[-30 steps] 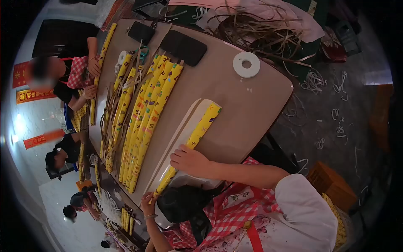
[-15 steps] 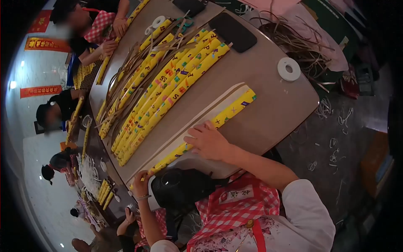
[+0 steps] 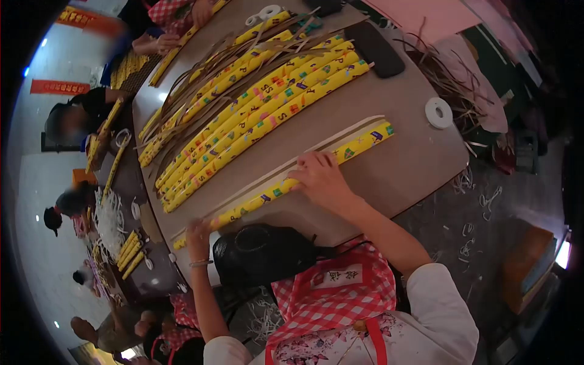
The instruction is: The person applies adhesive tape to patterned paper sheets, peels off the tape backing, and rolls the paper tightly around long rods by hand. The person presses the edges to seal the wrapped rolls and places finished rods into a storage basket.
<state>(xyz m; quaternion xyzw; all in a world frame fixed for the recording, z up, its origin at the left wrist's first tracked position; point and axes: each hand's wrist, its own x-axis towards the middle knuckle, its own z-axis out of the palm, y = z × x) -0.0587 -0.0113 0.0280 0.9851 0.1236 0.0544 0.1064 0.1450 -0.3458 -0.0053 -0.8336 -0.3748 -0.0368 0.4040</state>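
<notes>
Roomy tabletop (image 3: 413,159), right hand (image 3: 319,173) on yellow roll (image 3: 274,191), left hand (image 3: 198,237) near edge (image 3: 163,227)

Dim light; edges bowed, corners black; glare on tabletop (image 3: 421,155)

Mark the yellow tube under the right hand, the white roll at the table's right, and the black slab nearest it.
Yellow tube (image 3: 265,198), head view: its printed middle.
White roll (image 3: 439,122), head view: lower part of ring.
Black slab (image 3: 375,50), head view: centre of its top.
</notes>
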